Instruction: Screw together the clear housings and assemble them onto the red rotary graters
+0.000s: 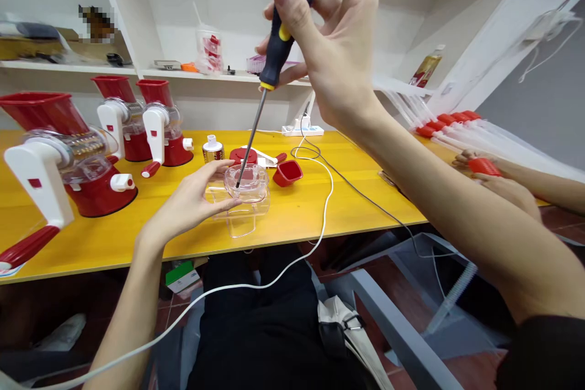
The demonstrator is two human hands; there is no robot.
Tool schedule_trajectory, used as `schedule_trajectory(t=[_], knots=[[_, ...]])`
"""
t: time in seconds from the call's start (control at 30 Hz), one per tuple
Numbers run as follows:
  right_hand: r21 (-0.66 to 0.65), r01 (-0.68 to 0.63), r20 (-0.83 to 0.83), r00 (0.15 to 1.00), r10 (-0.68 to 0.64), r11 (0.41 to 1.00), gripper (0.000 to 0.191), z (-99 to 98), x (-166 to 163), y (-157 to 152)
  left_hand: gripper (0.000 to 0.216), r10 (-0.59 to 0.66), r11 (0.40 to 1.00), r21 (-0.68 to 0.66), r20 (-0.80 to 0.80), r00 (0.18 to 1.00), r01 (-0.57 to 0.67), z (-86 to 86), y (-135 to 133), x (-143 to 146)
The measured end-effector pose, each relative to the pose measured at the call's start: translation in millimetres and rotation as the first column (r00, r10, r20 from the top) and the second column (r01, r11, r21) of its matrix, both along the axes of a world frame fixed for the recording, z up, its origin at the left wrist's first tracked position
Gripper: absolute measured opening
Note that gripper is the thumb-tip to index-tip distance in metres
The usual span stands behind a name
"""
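Observation:
My right hand [333,55] is raised and closed around the black and yellow handle of a screwdriver [274,55]. Its long shaft slants down, and the tip rests inside a clear plastic housing [244,198] on the yellow table [320,207]. My left hand [196,198] grips the left side of that clear housing, thumb on top and fingers against its wall, holding it on the table near the front edge.
Three red and white hand-crank graters [59,158] stand at the left. A small metal can [212,149], a red lid [243,155] and a red cup [287,173] lie behind the housing. Another person's hands [498,183] hold a red part at the right. A white cable [326,195] crosses the table.

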State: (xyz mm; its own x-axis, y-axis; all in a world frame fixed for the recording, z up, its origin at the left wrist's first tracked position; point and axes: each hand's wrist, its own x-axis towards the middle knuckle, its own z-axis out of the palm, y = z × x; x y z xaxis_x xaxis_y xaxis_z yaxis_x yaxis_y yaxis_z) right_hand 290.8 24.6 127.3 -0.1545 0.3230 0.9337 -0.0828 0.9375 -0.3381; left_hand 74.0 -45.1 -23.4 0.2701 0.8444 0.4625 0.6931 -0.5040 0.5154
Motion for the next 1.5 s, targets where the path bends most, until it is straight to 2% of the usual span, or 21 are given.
schedule_trajectory(t=[0.1,0.2,0.33,0.4,0.53,0.7,1.1,1.33,1.5], knots=[[-0.025,-0.034,0.067,0.997,0.036,0.999,0.034,8.8,-8,-4,0.073,0.003,1.0,0.009,-0.011,1.0,-0.003,-0.2,1,1],[-0.014,-0.061,0.164,0.984,0.062,0.998,0.031,17.9,-19,-8,0.073,0.012,1.0,0.018,-0.017,1.0,-0.012,-0.5,2,2],[-0.076,0.036,0.195,0.981,-0.02,0.996,0.036,23.1,-27,-11,0.072,0.022,0.999,0.023,-0.02,1.0,-0.022,-0.8,2,3],[-0.119,0.042,0.206,0.978,-0.017,0.992,0.034,22.0,-24,-10,0.072,0.017,0.999,0.028,-0.015,1.0,-0.017,-1.0,1,3],[-0.219,0.028,0.191,0.981,0.015,0.975,0.024,15.5,-13,-3,0.073,-0.005,1.0,0.02,0.012,1.0,0.005,-1.4,2,3],[-0.307,0.069,0.136,0.99,-0.028,0.949,0.019,8.9,-3,7,0.072,-0.012,1.0,0.017,0.022,1.0,0.011,-2.1,3,2],[-0.258,0.028,0.045,0.999,-0.017,0.966,0.015,12.8,8,17,0.072,0.012,1.0,0.014,0.013,1.0,-0.012,-0.4,1,3],[-0.276,0.089,-0.055,0.993,-0.108,0.957,0.017,16.4,36,37,0.07,0.009,1.0,-0.014,0.013,1.0,-0.009,4.2,-2,5],[-0.248,0.207,-0.11,0.965,-0.24,0.946,0.024,-3.3,79,69,0.071,0.019,1.0,-0.016,0.015,1.0,-0.019,3.7,0,4]])
